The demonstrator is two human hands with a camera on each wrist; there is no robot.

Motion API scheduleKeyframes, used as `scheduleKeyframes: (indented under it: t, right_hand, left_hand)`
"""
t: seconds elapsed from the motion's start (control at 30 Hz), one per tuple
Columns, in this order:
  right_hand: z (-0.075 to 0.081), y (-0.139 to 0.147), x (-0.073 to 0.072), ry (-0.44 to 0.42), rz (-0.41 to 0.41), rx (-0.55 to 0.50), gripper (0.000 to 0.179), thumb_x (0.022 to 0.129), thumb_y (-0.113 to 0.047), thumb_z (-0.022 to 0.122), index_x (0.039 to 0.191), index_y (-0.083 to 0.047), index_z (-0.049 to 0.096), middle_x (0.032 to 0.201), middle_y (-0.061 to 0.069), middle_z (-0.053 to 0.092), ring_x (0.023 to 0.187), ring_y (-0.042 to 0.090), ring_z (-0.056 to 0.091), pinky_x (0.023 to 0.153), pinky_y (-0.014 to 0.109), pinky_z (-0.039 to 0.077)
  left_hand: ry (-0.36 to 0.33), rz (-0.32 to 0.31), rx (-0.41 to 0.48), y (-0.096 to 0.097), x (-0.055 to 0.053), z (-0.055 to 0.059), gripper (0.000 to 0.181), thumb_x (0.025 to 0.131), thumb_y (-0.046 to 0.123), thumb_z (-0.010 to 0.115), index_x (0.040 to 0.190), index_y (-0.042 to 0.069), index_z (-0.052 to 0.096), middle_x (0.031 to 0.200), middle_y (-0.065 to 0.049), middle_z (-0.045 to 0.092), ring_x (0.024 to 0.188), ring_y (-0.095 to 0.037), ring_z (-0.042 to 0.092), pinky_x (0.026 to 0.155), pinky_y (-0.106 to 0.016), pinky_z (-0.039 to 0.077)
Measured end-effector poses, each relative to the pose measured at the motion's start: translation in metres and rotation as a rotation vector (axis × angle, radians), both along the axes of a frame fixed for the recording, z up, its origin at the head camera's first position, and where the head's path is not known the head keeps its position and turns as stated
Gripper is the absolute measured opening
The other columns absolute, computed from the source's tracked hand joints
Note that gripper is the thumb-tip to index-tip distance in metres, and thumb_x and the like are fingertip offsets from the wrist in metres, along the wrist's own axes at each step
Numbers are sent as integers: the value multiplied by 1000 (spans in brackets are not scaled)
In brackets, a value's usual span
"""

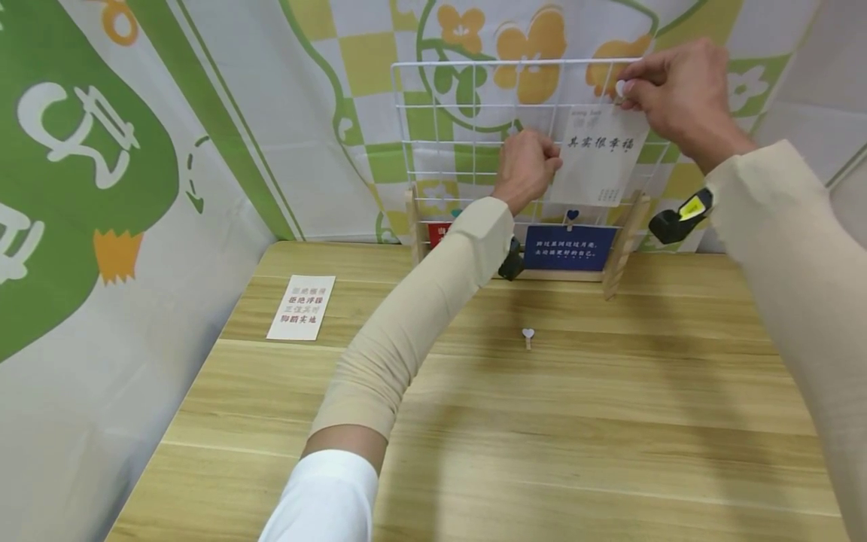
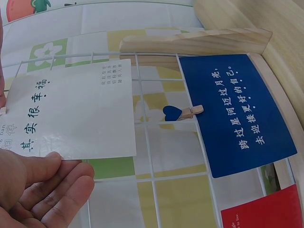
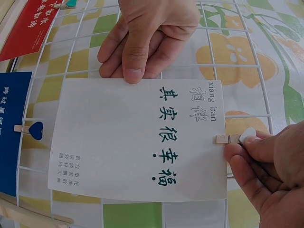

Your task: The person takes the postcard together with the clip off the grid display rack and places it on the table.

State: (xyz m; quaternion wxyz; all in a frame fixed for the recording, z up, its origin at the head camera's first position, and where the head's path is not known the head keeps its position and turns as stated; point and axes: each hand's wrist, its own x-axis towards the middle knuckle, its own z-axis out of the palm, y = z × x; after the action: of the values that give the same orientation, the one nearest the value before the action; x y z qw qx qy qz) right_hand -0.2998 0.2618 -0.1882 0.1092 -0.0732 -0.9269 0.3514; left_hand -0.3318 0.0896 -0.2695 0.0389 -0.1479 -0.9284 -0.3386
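Currently, as the head view shows, a person has both hands up at a white wire grid (image 1: 475, 105), which stands in a wooden stand (image 1: 622, 252) near the far edge of the desk (image 1: 609, 421). The right hand (image 1: 691, 98) pinches a white heart clip (image 1: 620, 88) at the top edge of a white card (image 1: 596, 173), while the left hand (image 1: 528, 167) is at that card's side edge. Below hangs a blue card (image 1: 570, 250) with a blue heart clip (image 1: 572, 217); a red card (image 1: 436, 233) is partly hidden by the left arm. On the desk lie a loose heart clip (image 1: 528, 337) and, farther left, a card with red and grey lettering (image 1: 300, 307).

From the left wrist, the white card lies in front of the wires, the left thumb on its edge and the other fingers curled beside it. The blue heart clip grips the blue card's edge.

From the right wrist, the left hand holds the white card's long edge between thumb and fingers. The white heart clip's wooden end overlaps the top edge; whether it also catches a wire cannot be told
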Motion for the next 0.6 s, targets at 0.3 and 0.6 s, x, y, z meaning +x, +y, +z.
scheduleKeyframes:
  t: [0.3, 0.6]
  right_hand:
    - [0, -2, 3, 7, -21, 68, 33, 101, -29, 54, 130, -16, 64, 130, 1, 65, 77, -6, 58, 63, 6, 46]
    - [0, -4, 5, 35, -23, 156, 33, 101, -29, 53, 129, -16, 64, 130, 6, 63, 73, -10, 53, 63, 8, 45]
  left_hand:
    - [13, -3, -9, -1, 0, -1, 13, 95, 19, 67, 101, 17, 78, 105, 5, 76, 93, -8, 66, 81, -15, 51]
    - [31, -10, -14, -1, 0, -1, 14, 95, 20, 66, 102, 17, 78, 105, 4, 76, 92, -8, 66, 78, -16, 50]
